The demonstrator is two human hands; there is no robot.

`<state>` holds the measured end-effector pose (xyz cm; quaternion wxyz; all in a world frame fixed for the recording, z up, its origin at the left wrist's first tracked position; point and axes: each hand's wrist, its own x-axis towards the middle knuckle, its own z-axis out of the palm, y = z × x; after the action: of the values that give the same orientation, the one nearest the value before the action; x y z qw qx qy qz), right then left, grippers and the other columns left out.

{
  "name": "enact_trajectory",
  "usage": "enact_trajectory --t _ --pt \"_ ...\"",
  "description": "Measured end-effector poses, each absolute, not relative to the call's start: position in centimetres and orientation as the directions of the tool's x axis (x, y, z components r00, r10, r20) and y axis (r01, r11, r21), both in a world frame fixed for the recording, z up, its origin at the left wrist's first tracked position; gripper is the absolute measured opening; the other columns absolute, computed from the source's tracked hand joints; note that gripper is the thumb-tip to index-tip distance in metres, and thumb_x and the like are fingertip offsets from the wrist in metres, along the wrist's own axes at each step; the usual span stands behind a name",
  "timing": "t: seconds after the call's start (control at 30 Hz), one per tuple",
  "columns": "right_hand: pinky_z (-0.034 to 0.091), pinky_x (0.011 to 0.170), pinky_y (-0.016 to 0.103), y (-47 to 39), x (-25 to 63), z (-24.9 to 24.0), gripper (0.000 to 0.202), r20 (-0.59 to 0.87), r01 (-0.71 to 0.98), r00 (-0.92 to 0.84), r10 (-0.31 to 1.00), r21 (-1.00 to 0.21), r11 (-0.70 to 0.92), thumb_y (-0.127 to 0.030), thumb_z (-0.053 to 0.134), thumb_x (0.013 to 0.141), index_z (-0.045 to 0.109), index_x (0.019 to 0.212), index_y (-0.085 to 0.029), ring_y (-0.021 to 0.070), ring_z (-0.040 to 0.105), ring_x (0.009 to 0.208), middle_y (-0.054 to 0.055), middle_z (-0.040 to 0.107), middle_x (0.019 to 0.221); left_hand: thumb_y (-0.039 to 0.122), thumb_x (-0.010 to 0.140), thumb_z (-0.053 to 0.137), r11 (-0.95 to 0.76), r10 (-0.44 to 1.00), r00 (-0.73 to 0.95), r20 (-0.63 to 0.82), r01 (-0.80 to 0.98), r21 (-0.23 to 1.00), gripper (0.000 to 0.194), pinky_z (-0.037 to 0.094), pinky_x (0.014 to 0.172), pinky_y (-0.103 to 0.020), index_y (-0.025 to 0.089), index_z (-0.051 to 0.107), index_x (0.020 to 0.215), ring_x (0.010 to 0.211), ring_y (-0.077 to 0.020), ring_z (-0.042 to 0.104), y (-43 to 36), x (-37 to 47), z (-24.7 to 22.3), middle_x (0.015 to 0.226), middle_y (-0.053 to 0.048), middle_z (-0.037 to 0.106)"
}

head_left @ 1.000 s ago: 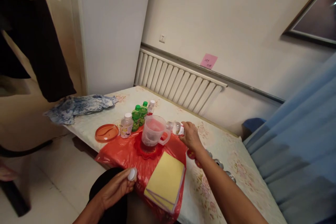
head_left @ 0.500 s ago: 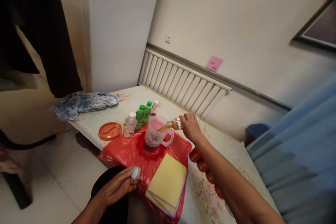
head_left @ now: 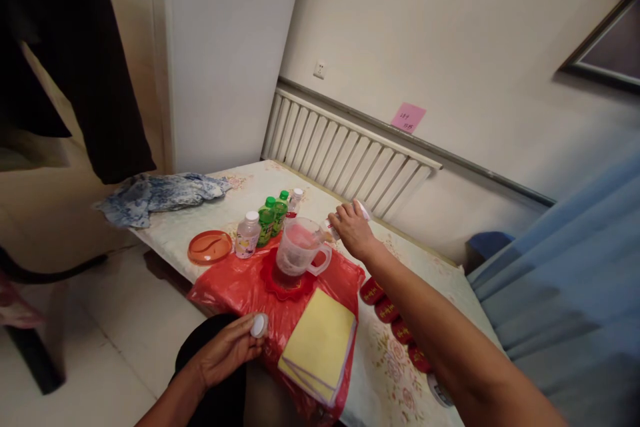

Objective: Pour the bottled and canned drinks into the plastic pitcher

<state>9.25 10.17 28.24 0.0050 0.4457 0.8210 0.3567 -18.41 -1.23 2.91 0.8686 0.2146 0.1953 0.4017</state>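
My right hand [head_left: 354, 232] grips a small clear bottle [head_left: 363, 211], tilted so that its mouth points down into the clear plastic jug [head_left: 291, 259]. Much of the bottle is hidden by my fingers. The jug stands upright on a red scalloped dish [head_left: 274, 285], its handle towards the right. Low in front, my left hand [head_left: 227, 353] pinches a white bottle cap [head_left: 259, 325] between thumb and fingers. Left of the jug are a white-capped bottle [head_left: 247, 237] and two green bottles [head_left: 267, 221], with another white-capped bottle [head_left: 297, 199] behind.
A red plastic sheet [head_left: 225, 287] lies under the dish, with yellow folded cloths or pads [head_left: 320, 340] on it. An orange plate [head_left: 210, 248] sits by the left edge. Several red cans [head_left: 387, 311] line up under my right forearm. A blue patterned cloth [head_left: 165, 199] hangs over the corner.
The bottle in my right hand has tipped up more steeply; the amber liquid seen in it before no longer shows. My left hand still holds the cap in the same place.
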Motion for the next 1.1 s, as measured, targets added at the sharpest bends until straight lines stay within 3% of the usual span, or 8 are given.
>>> enact_trajectory --t 0.73,0.93,1.1 --pt "0.018 0.115 0.056 10.38 8.97 28.18 0.024 0.312 0.724 -0.629 0.712 0.568 0.391 -0.012 0.045 0.095 0.063 0.110 -0.019 0.0285 0.045 0.112 0.013 0.060 0.110 0.027 0.083 0.075 0.580 0.787 0.591 -0.175 -0.614 0.535 0.023 0.051 0.077 -0.029 0.016 0.071 0.103 0.082 -0.0165 0.067 -1.31 -18.68 2.48 0.095 -0.009 0.073" --pt "0.020 0.114 0.055 10.32 8.98 28.15 0.025 0.297 0.690 -0.624 0.723 0.644 0.330 -0.014 0.043 0.097 0.062 0.112 -0.017 0.0297 0.045 0.111 0.013 0.060 0.110 0.026 0.082 0.076 0.576 0.790 0.589 -0.174 -0.613 0.540 0.024 0.051 0.077 -0.029 0.015 0.071 0.103 0.080 -0.0161 0.067 -1.38 -18.73 2.52 0.094 -0.009 0.073" --pt "0.018 0.112 0.057 10.02 9.10 28.22 0.028 0.305 0.760 -0.550 0.778 0.569 0.314 -0.010 0.045 0.093 0.061 0.114 -0.018 0.0302 0.045 0.111 0.015 0.060 0.112 0.025 0.081 0.077 0.562 0.804 0.565 -0.184 -0.620 0.548 0.025 0.051 0.075 -0.028 0.015 0.071 0.104 0.079 -0.0158 0.067 -1.61 -18.81 2.49 0.094 -0.009 0.073"
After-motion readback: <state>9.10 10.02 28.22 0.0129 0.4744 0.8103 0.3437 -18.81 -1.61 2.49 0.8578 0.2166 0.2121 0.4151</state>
